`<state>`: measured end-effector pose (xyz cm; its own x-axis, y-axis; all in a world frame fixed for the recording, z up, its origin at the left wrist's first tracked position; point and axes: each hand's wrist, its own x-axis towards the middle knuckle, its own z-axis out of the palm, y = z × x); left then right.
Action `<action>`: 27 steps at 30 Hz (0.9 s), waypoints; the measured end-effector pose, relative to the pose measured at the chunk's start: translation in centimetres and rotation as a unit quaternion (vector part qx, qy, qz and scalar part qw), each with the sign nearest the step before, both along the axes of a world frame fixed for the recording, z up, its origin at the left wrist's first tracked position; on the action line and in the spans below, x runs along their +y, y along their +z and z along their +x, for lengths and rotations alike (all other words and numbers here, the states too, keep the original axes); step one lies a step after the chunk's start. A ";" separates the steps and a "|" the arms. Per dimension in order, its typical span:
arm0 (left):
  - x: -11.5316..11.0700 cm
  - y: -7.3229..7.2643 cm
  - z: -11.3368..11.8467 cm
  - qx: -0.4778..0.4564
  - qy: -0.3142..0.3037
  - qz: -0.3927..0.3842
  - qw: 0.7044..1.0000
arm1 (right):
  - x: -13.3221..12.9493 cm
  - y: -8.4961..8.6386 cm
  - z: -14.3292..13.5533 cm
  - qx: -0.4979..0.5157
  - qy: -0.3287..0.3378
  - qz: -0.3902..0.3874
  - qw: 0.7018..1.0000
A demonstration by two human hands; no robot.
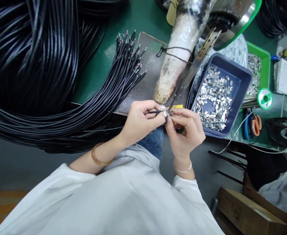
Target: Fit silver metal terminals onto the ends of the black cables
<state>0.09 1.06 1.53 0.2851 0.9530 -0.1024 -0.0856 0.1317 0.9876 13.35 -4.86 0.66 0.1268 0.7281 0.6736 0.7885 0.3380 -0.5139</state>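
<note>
My left hand (pixel 143 117) pinches a black cable (pixel 154 112) close to its end, thumb and forefinger pressed together. Opposite it, my right hand (pixel 186 128) has its fingertips closed on a small silver metal connector (pixel 167 113) at the cable's tip. Both sets of fingertips nearly meet and hide part of the connector. Just above them are the tip of a soldering iron (pixel 175 98) and the lower end of a white, plastic-wrapped tube (pixel 164 89). Left of my hands lies a thick bundle of black cables (pixel 104 101) with stripped ends.
A blue bin (pixel 240 76) of small metal connectors stands right of my hands, before a green bin (pixel 264 65). A solder spool (pixel 264 99) and orange-handled pliers (pixel 256 125) lie farther right. Coiled black cable (pixel 30 58) fills the left. A cardboard box (pixel 248 212) sits low right.
</note>
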 end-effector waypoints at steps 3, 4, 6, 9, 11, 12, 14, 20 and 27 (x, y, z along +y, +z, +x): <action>0.0 -0.1 0.0 0.004 -0.002 0.004 1.000 | 0.1 0.0 0.0 -0.001 -0.002 -0.002 1.000; 0.0 -0.1 -0.1 0.006 -0.002 0.007 1.000 | 0.1 0.0 0.0 0.000 -0.002 -0.001 1.000; -0.1 -0.2 0.0 0.007 0.002 0.013 1.000 | 0.1 0.0 0.0 0.003 -0.003 0.003 1.000; -0.2 -0.2 0.1 0.004 0.010 0.021 1.000 | 0.2 0.0 -0.1 0.006 -0.006 0.004 1.000; -0.2 -0.1 0.1 -0.001 0.015 0.031 0.999 | 0.2 0.2 -0.1 0.010 -0.008 0.006 1.000; -0.3 0.0 0.1 -0.003 0.016 0.036 0.999 | 0.2 0.2 -0.2 0.013 -0.008 0.009 1.000; -0.2 0.1 0.1 -0.004 0.014 0.048 0.999 | 0.2 0.4 -0.3 0.016 -0.009 0.013 1.000; 0.1 0.0 -0.2 -0.011 0.000 0.043 0.999 | -0.1 0.0 -0.2 -0.005 0.006 0.016 1.000; -0.2 -0.4 -0.3 -0.005 -0.040 0.046 0.998 | -0.2 0.2 0.2 0.015 0.011 -0.014 1.000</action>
